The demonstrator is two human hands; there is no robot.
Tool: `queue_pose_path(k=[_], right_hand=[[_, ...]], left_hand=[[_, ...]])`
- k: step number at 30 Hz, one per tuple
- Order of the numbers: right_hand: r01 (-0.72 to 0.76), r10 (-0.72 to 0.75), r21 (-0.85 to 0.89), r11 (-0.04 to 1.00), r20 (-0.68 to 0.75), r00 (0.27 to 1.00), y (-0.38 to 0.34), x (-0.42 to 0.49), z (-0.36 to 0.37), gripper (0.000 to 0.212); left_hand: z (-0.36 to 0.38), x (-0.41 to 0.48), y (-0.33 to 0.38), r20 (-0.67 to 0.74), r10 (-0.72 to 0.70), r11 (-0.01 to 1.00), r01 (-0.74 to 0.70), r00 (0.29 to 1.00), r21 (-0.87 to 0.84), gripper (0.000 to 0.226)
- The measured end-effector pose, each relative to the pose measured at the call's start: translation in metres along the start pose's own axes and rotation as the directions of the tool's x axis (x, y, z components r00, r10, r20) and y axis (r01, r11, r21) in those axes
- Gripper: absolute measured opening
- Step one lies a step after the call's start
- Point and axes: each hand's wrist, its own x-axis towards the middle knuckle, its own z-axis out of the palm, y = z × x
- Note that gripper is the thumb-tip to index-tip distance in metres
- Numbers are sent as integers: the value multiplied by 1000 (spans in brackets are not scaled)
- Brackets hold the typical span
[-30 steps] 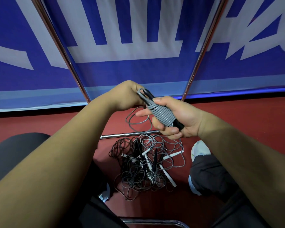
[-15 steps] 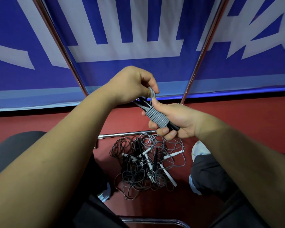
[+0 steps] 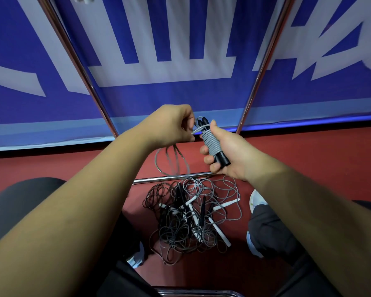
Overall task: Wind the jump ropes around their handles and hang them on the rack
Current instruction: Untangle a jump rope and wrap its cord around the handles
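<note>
Red floor (image 3: 308, 168) bears a tangled pile of jump ropes (image 3: 191, 219).

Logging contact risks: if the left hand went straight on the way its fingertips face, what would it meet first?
Almost at once, the wound grey rope on the black handles that the right hand grips. The left hand pinches that rope's free end beside them. Depth is judged from one view only.

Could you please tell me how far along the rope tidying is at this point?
Done: several coils of grey rope already sit around the black handles. In hand: the right hand grips them while the left hand pinches the rope above its loose loop. Left: finishing this wrap, hanging it, then the tangled pile on the floor.
</note>
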Motion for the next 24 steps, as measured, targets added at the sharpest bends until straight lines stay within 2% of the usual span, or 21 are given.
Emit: queue_pose_path(k=[4, 7, 9, 12, 16, 18, 20, 22, 24], right_hand=[[22, -24, -61, 998, -21, 999, 1, 0, 0, 64], [38, -42, -96, 995, -43, 998, 3, 0, 1, 75], [51, -57, -85, 995, -64, 996, 2, 0, 1, 72], [77, -73, 43, 996, -96, 993, -7, 1, -5, 54], [101, -54, 207, 973, -223, 973, -21, 1, -22, 44], [113, -43, 244, 963, -274, 961, -22, 2, -28, 43], [123, -53, 229, 966, -291, 955, -21, 3, -31, 44], [128, -65, 215, 968, -277, 959, -21, 2, -30, 44], [136, -89, 165, 977, -264, 960, -22, 0, -27, 45]], left_hand=[[4, 5, -11, 159, -174, 972, 195, 972, -130, 33], [5, 6, -17, 260, -202, 949, 254, 944, -184, 27], [8, 5, -16, 320, -197, 944, 267, 927, -194, 23], [15, 4, -22, 382, -235, 959, 278, 894, -58, 17], [23, -1, -37, 394, -297, 955, 258, 870, 150, 9], [29, -5, -42, 443, -351, 916, 203, 825, 346, 24], [36, -7, -48, 494, -465, 849, 211, 735, 485, 66], [39, -9, -52, 500, -557, 800, 266, 663, 539, 107], [39, -9, -51, 505, -577, 803, 330, 642, 497, 133]])
